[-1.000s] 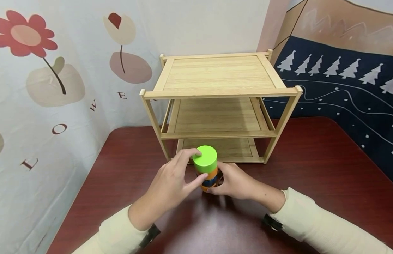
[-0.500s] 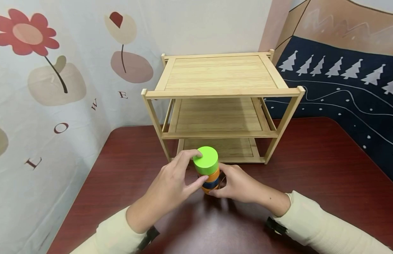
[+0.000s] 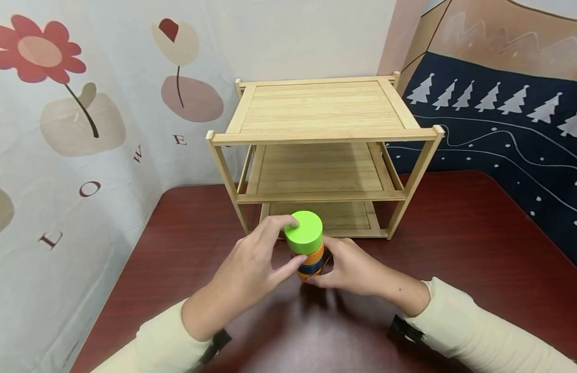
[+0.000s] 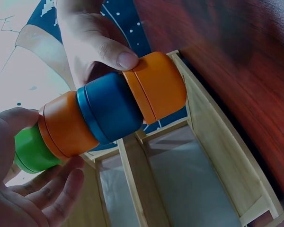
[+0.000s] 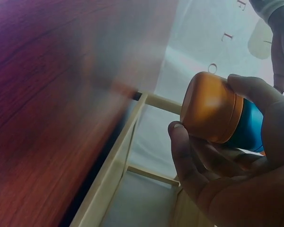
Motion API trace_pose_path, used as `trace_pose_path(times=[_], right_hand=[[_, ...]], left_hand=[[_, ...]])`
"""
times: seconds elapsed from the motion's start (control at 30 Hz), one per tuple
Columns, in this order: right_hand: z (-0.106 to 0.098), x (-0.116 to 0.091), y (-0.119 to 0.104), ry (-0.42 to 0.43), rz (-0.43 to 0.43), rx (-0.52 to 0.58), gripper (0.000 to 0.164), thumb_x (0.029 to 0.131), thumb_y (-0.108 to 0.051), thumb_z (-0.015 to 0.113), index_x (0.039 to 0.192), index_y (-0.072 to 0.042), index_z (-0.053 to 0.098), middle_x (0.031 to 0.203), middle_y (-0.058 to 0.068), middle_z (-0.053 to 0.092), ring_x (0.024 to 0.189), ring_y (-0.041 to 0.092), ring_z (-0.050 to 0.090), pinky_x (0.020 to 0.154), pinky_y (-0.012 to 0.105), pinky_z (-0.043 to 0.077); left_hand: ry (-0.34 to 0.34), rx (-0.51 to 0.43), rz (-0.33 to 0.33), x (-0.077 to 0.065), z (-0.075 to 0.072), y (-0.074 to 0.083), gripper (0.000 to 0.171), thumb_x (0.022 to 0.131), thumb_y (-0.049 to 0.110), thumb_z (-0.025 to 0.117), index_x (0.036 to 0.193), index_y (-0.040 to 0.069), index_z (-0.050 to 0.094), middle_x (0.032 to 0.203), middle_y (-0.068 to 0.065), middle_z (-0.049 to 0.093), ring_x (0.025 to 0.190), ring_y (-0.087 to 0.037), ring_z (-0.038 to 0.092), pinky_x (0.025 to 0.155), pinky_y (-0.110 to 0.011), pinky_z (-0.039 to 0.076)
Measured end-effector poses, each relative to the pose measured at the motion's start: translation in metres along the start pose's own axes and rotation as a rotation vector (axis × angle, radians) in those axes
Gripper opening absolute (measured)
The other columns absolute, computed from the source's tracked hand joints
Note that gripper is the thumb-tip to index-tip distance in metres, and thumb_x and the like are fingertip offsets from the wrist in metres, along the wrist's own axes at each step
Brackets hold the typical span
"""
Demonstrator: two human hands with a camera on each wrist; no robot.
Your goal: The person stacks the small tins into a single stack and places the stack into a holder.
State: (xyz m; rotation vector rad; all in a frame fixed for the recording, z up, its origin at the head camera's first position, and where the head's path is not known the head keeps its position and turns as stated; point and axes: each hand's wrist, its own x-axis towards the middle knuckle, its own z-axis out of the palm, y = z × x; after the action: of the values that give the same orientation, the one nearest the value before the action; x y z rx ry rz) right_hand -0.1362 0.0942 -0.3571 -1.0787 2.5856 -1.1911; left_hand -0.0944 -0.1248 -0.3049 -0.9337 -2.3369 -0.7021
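Note:
Four-tier is avoided here; a column of several small round canisters stands upright between my hands in the head view. On top is a lime green canister (image 3: pixel 304 232), with an orange canister (image 3: pixel 315 255) under it. Below those come a dark blue canister (image 4: pixel 111 108) and a second orange canister (image 4: pixel 156 87) at the bottom. My left hand (image 3: pixel 248 261) grips the upper part, index finger on the green top and thumb by the upper orange one. Lower down, my right hand (image 3: pixel 354 267) holds the bottom orange canister between thumb and fingers.
A three-tier wooden shelf (image 3: pixel 326 106) stands right behind the canisters on the dark red table (image 3: pixel 456 248). White printed cloth (image 3: pixel 116 217) hangs at the left, and a navy cloth with trees (image 3: pixel 493 119) at the right.
The canister column has shifted slightly to the right in the head view, both hands moving with it. Their hold looks the same.

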Motion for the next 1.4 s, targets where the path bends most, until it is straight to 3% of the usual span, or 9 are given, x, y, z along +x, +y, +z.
trace_pose_path(times=[0.27,0.5,0.77,1.23,1.4], right_hand=[[-0.004,-0.003,-0.002,0.012,0.0,0.016,0.05,0.077,-0.02,0.086,0.12,-0.015,0.062,0.104,-0.003,0.072,0.091,0.007,0.068,0.075,0.023,0.055],[-0.008,-0.005,-0.003,0.011,-0.007,0.037,0.049,0.077,-0.019,0.085,0.12,-0.014,0.061,0.105,-0.002,0.071,0.089,0.006,0.068,0.073,0.023,0.056],[-0.015,-0.006,-0.008,0.019,-0.015,0.024,0.049,0.077,-0.018,0.085,0.12,-0.013,0.061,0.105,-0.002,0.071,0.09,0.005,0.067,0.076,0.033,0.059],[-0.024,-0.005,-0.017,0.02,-0.004,0.031,0.05,0.077,-0.017,0.084,0.121,-0.014,0.06,0.103,-0.001,0.07,0.085,0.008,0.067,0.072,0.023,0.056],[-0.025,-0.005,-0.018,0.019,-0.011,0.04,0.049,0.078,-0.017,0.083,0.12,-0.014,0.06,0.104,-0.002,0.07,0.085,0.011,0.068,0.072,0.023,0.056]], left_hand=[[-0.014,0.009,0.003,0.004,-0.004,0.006,0.064,0.078,0.018,0.086,0.128,0.006,0.049,0.119,-0.006,0.061,0.104,-0.017,0.066,0.083,-0.03,0.057],[-0.012,0.029,0.03,0.009,-0.008,0.008,0.063,0.078,0.019,0.086,0.127,0.006,0.05,0.117,-0.006,0.062,0.102,-0.017,0.066,0.08,-0.03,0.057],[-0.018,0.048,0.06,0.017,-0.014,0.011,0.063,0.079,0.02,0.086,0.127,0.005,0.049,0.114,-0.007,0.063,0.097,-0.018,0.067,0.076,-0.029,0.058],[-0.022,0.075,0.116,0.026,-0.023,0.01,0.062,0.08,0.02,0.085,0.127,0.004,0.047,0.112,-0.007,0.063,0.097,-0.019,0.068,0.076,-0.031,0.058],[-0.025,0.108,0.127,0.029,-0.026,0.01,0.062,0.08,0.021,0.084,0.126,0.004,0.048,0.109,-0.006,0.062,0.088,-0.019,0.068,0.072,-0.032,0.057]])
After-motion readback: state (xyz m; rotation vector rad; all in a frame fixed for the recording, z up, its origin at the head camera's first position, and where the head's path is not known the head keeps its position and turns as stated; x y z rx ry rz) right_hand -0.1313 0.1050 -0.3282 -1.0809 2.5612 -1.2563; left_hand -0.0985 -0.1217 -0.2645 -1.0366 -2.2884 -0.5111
